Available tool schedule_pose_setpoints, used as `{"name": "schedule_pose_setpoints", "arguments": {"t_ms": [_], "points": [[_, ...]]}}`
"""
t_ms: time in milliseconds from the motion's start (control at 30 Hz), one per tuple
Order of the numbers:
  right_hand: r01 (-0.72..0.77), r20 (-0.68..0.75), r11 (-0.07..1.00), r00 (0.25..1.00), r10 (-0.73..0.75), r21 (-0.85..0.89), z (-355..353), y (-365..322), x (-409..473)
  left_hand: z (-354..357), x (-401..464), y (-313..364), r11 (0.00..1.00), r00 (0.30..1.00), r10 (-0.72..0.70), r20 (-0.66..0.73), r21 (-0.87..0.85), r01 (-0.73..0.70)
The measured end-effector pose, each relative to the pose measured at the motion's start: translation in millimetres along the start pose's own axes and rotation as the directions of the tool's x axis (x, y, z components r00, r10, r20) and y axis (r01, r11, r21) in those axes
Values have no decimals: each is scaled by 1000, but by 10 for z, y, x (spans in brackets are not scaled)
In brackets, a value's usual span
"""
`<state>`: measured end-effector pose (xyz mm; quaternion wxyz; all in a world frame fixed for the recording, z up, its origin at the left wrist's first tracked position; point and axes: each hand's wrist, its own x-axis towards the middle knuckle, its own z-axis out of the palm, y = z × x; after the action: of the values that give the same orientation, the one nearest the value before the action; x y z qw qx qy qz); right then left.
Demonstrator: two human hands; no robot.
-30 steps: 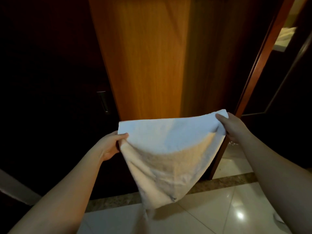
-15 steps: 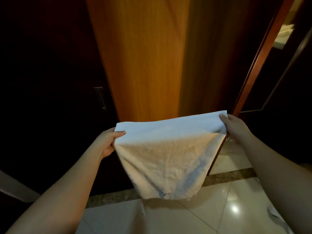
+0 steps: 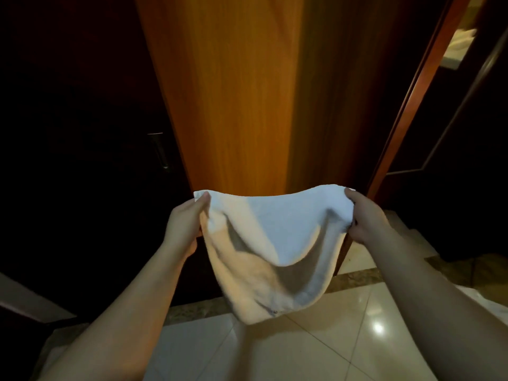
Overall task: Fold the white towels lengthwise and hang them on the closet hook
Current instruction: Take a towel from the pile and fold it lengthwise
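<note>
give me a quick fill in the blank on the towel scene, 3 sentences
1. The white towel is held up by ____ hands.
2. The left hand and right hand each pinch an upper ____ of the towel.
3. Behind the towel stands a tall orange-brown ____ panel.

Missing words: two; corner; wooden

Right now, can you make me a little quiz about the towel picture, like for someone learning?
1. True or false: the white towel is lying flat on the tiled floor.
2. Which hands hold the towel? A) left only B) right only C) both
3. Fill in: behind the towel stands a wooden ____.

Key
1. False: it hangs in the air, sagging in the middle.
2. C: the left hand and the right hand each grip a top corner.
3. Door.
</note>
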<state>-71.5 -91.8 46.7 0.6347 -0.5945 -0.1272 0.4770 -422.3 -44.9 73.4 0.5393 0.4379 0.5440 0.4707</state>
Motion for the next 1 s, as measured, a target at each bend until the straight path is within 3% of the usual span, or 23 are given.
{"name": "schedule_pose_setpoints", "arguments": {"t_ms": [100,133,167,233,300,400,500,633,833,1000], "points": [[2,28,996,1000,-5,93,241,116,-431,230,-305,24,998,998,54,-23,29,-53],[31,5,998,999,-31,47,325,163,-599,298,-404,36,996,997,68,-21,53,-67],[104,-5,991,995,-104,-79,409,206,-772,362,-499,49,994,997,82,-12,78,-81],[345,92,858,937,-336,-381,536,300,-1049,478,-663,79,989,994,105,18,106,-106],[471,229,752,882,-413,-460,623,361,-1256,577,-791,106,984,991,122,54,122,-128],[557,368,707,827,-424,-437,741,376,-1429,701,-924,164,977,983,138,118,149,-155],[595,409,694,797,-444,-406,823,336,-1548,723,-1022,265,969,964,176,199,139,-206],[616,440,674,779,-446,-408,819,323,-1621,727,-1102,324,982,944,88,317,134,-136],[724,617,517,677,-402,-458,756,299,-1663,609,-1149,505,999,909,-26,416,28,15],[789,604,405,614,-508,-462,760,315,-1746,562,-1135,586,986,852,-10,523,146,-78]]}}
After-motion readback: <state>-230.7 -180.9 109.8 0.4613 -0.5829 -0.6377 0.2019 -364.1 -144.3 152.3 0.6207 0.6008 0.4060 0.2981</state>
